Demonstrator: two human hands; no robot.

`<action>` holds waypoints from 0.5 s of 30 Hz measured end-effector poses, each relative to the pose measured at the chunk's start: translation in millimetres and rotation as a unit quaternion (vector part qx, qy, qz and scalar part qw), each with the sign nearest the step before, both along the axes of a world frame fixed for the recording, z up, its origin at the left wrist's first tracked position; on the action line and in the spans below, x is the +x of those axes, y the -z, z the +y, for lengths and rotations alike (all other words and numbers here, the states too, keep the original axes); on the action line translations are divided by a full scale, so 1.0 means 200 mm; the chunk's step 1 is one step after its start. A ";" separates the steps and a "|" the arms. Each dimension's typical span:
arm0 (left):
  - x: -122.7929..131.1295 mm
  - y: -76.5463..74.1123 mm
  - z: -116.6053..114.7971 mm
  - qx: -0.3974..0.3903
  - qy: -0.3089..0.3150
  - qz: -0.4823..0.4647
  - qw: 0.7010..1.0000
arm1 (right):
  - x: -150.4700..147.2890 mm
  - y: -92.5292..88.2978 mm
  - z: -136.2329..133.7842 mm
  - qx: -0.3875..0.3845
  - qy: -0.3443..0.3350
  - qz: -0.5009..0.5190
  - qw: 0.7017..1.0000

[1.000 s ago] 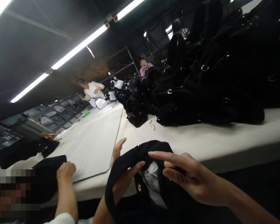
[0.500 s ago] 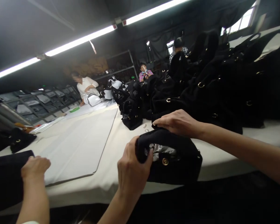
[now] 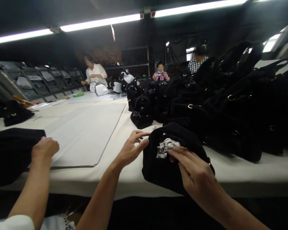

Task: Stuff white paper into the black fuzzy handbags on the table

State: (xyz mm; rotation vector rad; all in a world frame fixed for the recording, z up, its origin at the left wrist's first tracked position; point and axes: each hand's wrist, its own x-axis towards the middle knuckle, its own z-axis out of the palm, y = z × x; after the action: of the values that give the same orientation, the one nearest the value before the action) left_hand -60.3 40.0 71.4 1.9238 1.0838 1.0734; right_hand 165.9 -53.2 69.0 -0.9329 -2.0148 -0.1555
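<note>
A black fabric bag [image 3: 156, 174] sits near the table's front edge, its mouth partly open. Crumpled white and grey patterned material [image 3: 166, 145] shows inside, probably lining or stuffing. My left hand [image 3: 131, 148] is at the bag's left side, fingers apart, fingertips by the upper left edge. Over the front rim of the mouth, my right hand [image 3: 196, 167] has its fingers bent close together on the bag. It partly covers a round metal snap [image 3: 172, 158]; the fingertips are partly hidden against the opening.
At the left, another person's hand [image 3: 45, 149] grips a black fabric piece [image 3: 14, 150]. A flat white board [image 3: 86, 134] lies on the cream-covered table [image 3: 120, 127]. Black bags with gold rings [image 3: 220, 118] are heaped at the right. Several people work farther back.
My right hand has moved from behind the bag to its front rim. My left hand has loosened from the left edge, fingers now apart. The camera view has levelled.
</note>
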 end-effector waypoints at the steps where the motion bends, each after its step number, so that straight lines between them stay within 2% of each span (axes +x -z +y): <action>1: -0.02 0.05 0.05 -0.015 0.013 -0.022 1.000 | 0.00 0.02 0.06 -0.013 0.029 -0.025 0.999; 3: -0.03 0.19 0.11 -0.082 0.031 -0.081 0.993 | 0.01 0.05 0.17 -0.046 0.069 -0.066 0.994; 6: 0.03 0.41 0.11 -0.184 0.061 -0.205 0.959 | 0.03 0.02 0.29 -0.119 0.102 -0.089 0.984; 8: 0.07 0.50 0.08 -0.184 0.077 -0.267 0.943 | 0.03 -0.03 0.32 -0.181 0.097 -0.104 0.973; 10: 0.09 0.55 0.03 -0.145 0.077 -0.281 0.946 | 0.01 -0.10 0.34 -0.247 0.063 -0.138 0.957; 15: 0.06 0.56 -0.08 -0.100 0.075 -0.235 0.964 | -0.07 -0.26 0.40 -0.400 0.037 -0.231 0.886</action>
State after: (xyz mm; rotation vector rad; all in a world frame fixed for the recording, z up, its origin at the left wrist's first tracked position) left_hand -48.3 24.6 -41.5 1.4636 0.7344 1.2028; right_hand 152.3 26.7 120.7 -1.5976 -2.5343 0.5054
